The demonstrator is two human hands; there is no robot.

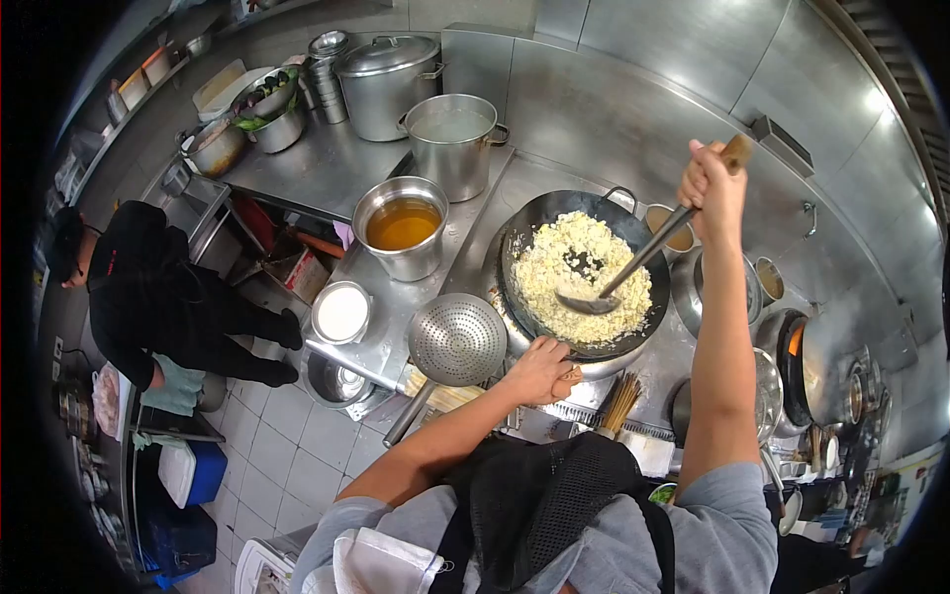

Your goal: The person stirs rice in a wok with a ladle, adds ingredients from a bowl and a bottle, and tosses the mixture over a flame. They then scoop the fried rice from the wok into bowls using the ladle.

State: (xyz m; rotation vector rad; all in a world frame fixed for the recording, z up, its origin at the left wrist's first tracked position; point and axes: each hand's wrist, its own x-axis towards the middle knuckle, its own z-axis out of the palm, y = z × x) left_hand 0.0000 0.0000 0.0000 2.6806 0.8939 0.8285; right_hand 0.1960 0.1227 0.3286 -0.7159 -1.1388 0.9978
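Observation:
My right hand [714, 188] is wrapped round the wooden-ended handle of a long metal ladle [594, 302], raised above the far right of the wok. The ladle's bowl rests in pale yellow and white fried rice [579, 272] inside a large black wok [648, 238] on the stove. At the wok's near left edge, my left hand [542, 371] is closed round something brown, perhaps a cloth or the handle, mostly hidden by the fingers. Just left of that hand lies a perforated strainer [458, 340] with its handle toward me.
Left of the wok stand a pot of brown liquid [404, 226], a tall pot [453, 144] and a bowl of white contents [341, 313]. A co-worker in black [163, 287] stands at the far left. Another steaming wok [807, 366] is at the right.

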